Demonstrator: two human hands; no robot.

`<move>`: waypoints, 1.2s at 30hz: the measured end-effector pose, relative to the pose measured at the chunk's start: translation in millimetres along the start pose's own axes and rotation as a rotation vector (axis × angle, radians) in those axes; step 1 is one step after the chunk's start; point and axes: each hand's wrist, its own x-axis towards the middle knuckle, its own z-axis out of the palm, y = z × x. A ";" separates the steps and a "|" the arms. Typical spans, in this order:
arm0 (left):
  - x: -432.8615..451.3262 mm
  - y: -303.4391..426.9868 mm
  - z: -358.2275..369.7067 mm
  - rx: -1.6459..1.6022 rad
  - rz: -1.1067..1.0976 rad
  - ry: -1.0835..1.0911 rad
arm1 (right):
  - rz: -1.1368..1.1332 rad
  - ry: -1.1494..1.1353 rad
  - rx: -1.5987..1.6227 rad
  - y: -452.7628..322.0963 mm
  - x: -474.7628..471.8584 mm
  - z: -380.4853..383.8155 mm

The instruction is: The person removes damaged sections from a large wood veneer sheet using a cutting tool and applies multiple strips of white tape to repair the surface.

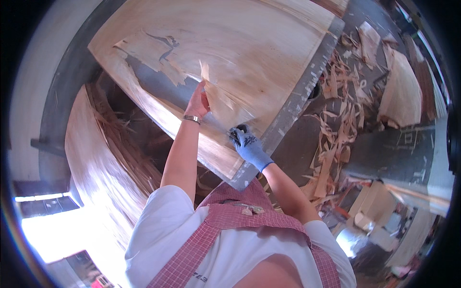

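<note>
A large sheet of thin wood veneer (252, 46) lies over a grey work table (288, 104), with ragged holes torn in its left part. My bare left hand (198, 102), with a metal band at the wrist, pinches a torn veneer flap (218, 102) and lifts its edge. Grey tabletop shows through the gap beside that hand. My right hand (248, 144) wears a blue glove with dark fingers. It is bent low over the veneer near the table's front corner. Blur and the dark glove hide whether it holds anything.
A stack of veneer sheets (104, 158) curves along my left. To my right, torn veneer strips (333, 133) litter the floor, and larger veneer pieces (401, 86) lie beyond them. The table corner is close to my checked apron (234, 198).
</note>
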 end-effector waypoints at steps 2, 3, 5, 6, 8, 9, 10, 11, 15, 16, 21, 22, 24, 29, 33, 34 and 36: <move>4.4 -8.6 -19.7 0.077 0.288 0.114 | -0.039 -0.011 0.131 8.6 3.2 -0.2; 8.2 -14.7 -27.2 0.115 0.425 0.176 | -0.051 -0.021 0.194 14.9 5.6 -1.2; 9.9 -23.6 -22.5 -0.005 0.533 0.272 | -0.023 -0.113 0.395 32.7 6.7 -5.7; 13.2 -25.6 -17.8 0.064 0.626 0.384 | 0.011 -0.180 0.518 47.3 8.3 1.2; 13.8 -21.4 -23.4 0.430 0.673 0.744 | 0.115 -0.337 0.744 52.7 12.7 -5.3; 18.1 -28.8 -10.7 0.631 0.602 0.944 | 0.194 -0.396 0.837 62.2 15.5 -10.8; 14.4 -29.9 6.0 0.830 0.512 1.149 | 0.390 -0.535 0.915 46.2 20.0 -40.6; 10.3 -25.7 20.4 1.039 0.417 1.339 | 0.579 -0.659 0.985 36.0 27.3 -64.8; 14.7 -35.9 25.5 1.422 0.653 1.563 | 0.546 -0.734 1.077 48.3 29.1 -136.4; 15.7 -41.7 15.0 1.601 0.743 1.503 | 0.563 -0.752 1.057 54.7 29.8 -154.4; 31.0 -61.0 40.8 1.686 0.257 1.171 | 0.673 -0.771 0.881 105.7 53.8 -247.0; 27.9 -48.8 53.4 1.685 0.198 1.156 | 0.721 -0.852 0.860 118.0 58.4 -267.3; 31.9 -7.5 81.9 1.611 -0.265 1.013 | 0.743 -0.891 0.799 150.1 93.7 -315.4; 92.8 64.8 289.9 1.767 0.750 1.323 | 0.569 -0.578 1.038 242.9 167.4 -377.8; 142.9 141.2 541.8 1.617 1.578 0.989 | 0.531 -0.388 1.060 294.4 249.6 -463.1; 154.4 161.9 603.8 1.509 1.365 0.788 | 0.505 -0.339 1.085 311.8 266.5 -486.4; 203.2 216.9 668.9 1.407 1.146 0.730 | 0.454 -0.310 1.103 328.6 296.0 -524.3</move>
